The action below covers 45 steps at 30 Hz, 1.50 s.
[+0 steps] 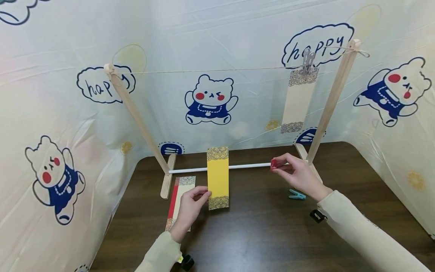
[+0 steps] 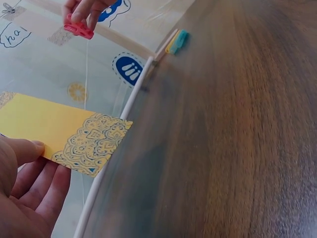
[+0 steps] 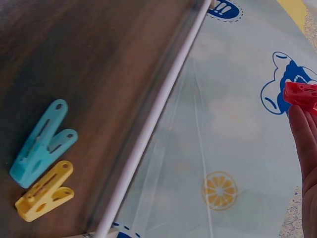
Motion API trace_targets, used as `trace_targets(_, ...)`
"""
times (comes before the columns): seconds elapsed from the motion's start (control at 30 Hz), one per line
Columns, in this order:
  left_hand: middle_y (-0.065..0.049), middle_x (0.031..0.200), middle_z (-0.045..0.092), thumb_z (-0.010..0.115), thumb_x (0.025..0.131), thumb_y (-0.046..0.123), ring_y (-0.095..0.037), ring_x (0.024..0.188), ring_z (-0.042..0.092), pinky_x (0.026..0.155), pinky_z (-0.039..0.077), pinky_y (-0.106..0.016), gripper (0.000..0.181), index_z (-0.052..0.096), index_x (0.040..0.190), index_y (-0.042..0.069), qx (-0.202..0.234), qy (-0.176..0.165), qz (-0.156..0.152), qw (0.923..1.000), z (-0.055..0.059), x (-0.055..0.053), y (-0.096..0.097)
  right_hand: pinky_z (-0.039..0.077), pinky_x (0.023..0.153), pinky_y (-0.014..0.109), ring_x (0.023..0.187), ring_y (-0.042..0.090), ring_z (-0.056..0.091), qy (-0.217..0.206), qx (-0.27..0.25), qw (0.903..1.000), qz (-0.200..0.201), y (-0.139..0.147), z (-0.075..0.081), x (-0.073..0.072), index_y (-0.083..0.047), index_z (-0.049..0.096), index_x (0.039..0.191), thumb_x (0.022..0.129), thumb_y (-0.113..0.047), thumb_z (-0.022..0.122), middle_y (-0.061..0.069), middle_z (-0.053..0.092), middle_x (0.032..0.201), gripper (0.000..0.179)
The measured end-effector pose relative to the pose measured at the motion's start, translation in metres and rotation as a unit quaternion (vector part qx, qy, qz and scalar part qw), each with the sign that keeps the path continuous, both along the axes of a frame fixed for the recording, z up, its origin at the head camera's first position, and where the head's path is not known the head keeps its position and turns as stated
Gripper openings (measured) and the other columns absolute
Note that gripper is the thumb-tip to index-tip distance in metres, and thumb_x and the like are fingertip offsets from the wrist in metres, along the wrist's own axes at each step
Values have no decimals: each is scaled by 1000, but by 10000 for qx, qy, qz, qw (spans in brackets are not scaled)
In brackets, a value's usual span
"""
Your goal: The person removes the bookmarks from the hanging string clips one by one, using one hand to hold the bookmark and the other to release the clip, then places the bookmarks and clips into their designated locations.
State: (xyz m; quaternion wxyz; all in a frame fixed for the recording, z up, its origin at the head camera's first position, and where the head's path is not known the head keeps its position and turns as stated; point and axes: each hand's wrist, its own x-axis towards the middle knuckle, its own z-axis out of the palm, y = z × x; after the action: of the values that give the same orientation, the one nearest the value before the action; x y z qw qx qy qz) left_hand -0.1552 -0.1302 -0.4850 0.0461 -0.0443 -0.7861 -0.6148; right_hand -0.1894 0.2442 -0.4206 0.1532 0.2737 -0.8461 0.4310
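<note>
A brown table point(image 1: 258, 234) carries a wooden stand point(image 1: 133, 114), with a white rod point(image 1: 251, 166) running low between its sides and a string point(image 1: 204, 70) spanning its tops. The right hand point(image 1: 300, 173) pinches the red clip point(image 1: 273, 163) in its fingertips; the left hand point(image 1: 191, 206) pinches the yellow card point(image 1: 218, 177) by its left edge, thumb in front, fingers behind, in front of the rod. A red card point(image 1: 174, 200) and a cream card point(image 1: 186, 189) lie overlapped just beside it, while a pale card point(image 1: 299, 100) hangs from the string under a grey clip point(image 1: 308, 62). The yellow card should prove light, stiff enough to stay flat from one edge, yet easily creased; a gentle edge hold suits it. The red clip, probably hard, springy plastic and slightly slippery, is best taken by its two arms, where squeezing opens it. The blue clip point(image 1: 297, 194) and yellow clip point(image 3: 44, 191) on the table should handle likewise.
</note>
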Motion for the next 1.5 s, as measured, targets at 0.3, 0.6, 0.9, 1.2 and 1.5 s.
trace_targets(0.3, -17, 95, 77, 76, 93, -1, -13, 76, 72, 73, 63, -35, 11, 77, 104, -3, -61, 8, -32, 10000, -4, 4, -9, 56, 82, 13, 87, 17, 75, 116, 80, 9999, 0, 4, -13, 2, -4, 68, 116, 84, 7, 82, 10, 75, 107, 36)
trace_targets(0.6, -19, 94, 76, 75, 93, -2, -15, 71, 71, 71, 63, -37, 12, 76, 105, -5, -31, -91, -63, 9999, -8, 10, -19, 56, 81, 12, 85, 17, 75, 365, -26, 9993, 102, 9, -24, 2, -5, 68, 113, 81, 8, 84, 9, 76, 103, 37)
trace_targets(0.9, -20, 97, 76, 75, 93, -2, -14, 78, 72, 70, 62, -27, 15, 74, 107, -7, 99, -324, -15, 9994, -9, 16, -24, 56, 82, 13, 87, 13, 74, 105, 2, 9999, 73, 14, -26, 6, -4, 68, 112, 83, 7, 83, 9, 75, 104, 34)
trace_targets(1.2, -18, 96, 76, 76, 92, -1, -13, 75, 71, 69, 63, -32, 14, 75, 106, -5, -27, -463, 121, 9988, -12, 18, -32, 57, 80, 15, 87, 14, 74, -87, 85, 9999, -68, 21, -32, 9, -4, 68, 113, 83, 9, 82, 10, 74, 105, 36)
trace_targets(1.5, -19, 95, 76, 76, 93, -1, -14, 71, 71, 65, 63, -29, 15, 75, 107, -6, -57, -616, 167, 9979, -15, 21, -43, 58, 81, 18, 89, 18, 75, -278, 233, 9992, -162, 28, -35, 12, -5, 67, 116, 85, 4, 82, 10, 74, 108, 35)
